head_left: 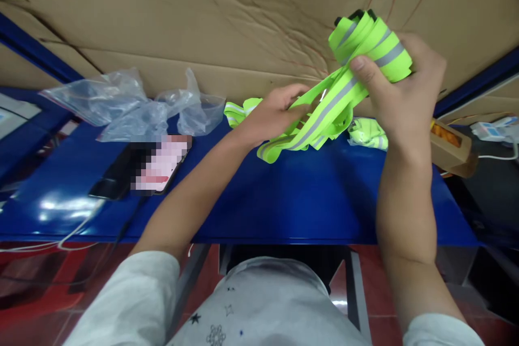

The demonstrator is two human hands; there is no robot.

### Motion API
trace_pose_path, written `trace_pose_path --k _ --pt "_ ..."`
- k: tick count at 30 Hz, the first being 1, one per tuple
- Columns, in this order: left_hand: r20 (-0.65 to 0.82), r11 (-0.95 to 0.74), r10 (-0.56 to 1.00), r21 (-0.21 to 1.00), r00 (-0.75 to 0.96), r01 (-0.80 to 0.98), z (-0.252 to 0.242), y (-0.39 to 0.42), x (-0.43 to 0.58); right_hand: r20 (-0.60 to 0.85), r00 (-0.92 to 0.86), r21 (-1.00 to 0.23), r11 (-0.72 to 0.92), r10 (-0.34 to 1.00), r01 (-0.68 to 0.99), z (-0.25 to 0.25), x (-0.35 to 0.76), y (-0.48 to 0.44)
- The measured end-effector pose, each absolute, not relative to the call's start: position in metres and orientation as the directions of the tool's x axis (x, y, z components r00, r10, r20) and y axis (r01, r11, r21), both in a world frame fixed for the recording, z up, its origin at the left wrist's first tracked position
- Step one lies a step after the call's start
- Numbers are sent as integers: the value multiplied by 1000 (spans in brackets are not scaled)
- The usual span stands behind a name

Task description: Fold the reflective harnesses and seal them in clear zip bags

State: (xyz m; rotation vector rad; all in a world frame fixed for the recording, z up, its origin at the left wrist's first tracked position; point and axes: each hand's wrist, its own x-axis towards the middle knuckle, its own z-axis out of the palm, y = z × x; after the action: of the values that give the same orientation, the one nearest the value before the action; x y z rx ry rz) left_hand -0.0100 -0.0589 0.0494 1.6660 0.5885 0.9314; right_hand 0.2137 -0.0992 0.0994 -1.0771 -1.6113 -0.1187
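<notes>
Your right hand (399,100) grips the folded reflective strap bundle (367,43), raised | your left hand (270,116) pinches its loose straps just beside | clear plastic bags (133,108) and phone (156,165) lie further left on blue table (308,200).

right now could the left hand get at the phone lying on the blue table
Probably yes: the phone lies on the blue table left of the left hand, with bare tabletop between. But that hand is closed on the neon strap and would need to let go first.
</notes>
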Motion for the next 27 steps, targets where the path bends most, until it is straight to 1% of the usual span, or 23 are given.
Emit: trace_pose_path --k 2,5,7,9,11,12,14,16,19,21,23,25,27 --pt "203 -197 753 977 626 -80 46 -58 -12 800 107 -502 562 590 658 98 215 -96" --pt "126 -48 624 991 771 -122 43 -51 -20 703 196 -656 517 683 550 95 217 -92" --pt "114 -54 519 994 847 -100 40 -43 -28 626 209 -747 501 752 436 92 217 -91" --pt "69 -178 477 984 876 20 38 -32 -35 591 184 -781 500 785 375 89 214 -91" --pt "18 -337 516 924 856 183 35 -22 -41 600 152 -762 504 786 407 89 211 -92" --pt "9 -384 551 890 835 244 33 -17 -43 613 147 -746 507 777 432 90 210 -92" --pt "19 -410 611 863 791 296 30 -11 -48 652 187 -720 523 734 455 93 214 -92" --pt "36 -388 635 878 772 278 27 -9 -49 704 265 -694 558 659 455 98 224 -91" --pt "47 -288 657 938 753 193 21 -11 -43 740 355 -668 570 571 477 104 245 -91" --pt "87 -208 707 974 702 90 16 -11 -37 730 382 -680 545 567 491 106 257 -92" --pt "132 -181 752 983 646 10 12 -10 -31 730 391 -680 540 560 496 106 263 -92" --pt "172 -233 752 972 636 14 11 -10 -27 751 373 -657 567 544 497 106 263 -91" --pt "237 -381 732 920 639 95 14 -12 -26 776 355 -629 597 521 497 106 262 -90"
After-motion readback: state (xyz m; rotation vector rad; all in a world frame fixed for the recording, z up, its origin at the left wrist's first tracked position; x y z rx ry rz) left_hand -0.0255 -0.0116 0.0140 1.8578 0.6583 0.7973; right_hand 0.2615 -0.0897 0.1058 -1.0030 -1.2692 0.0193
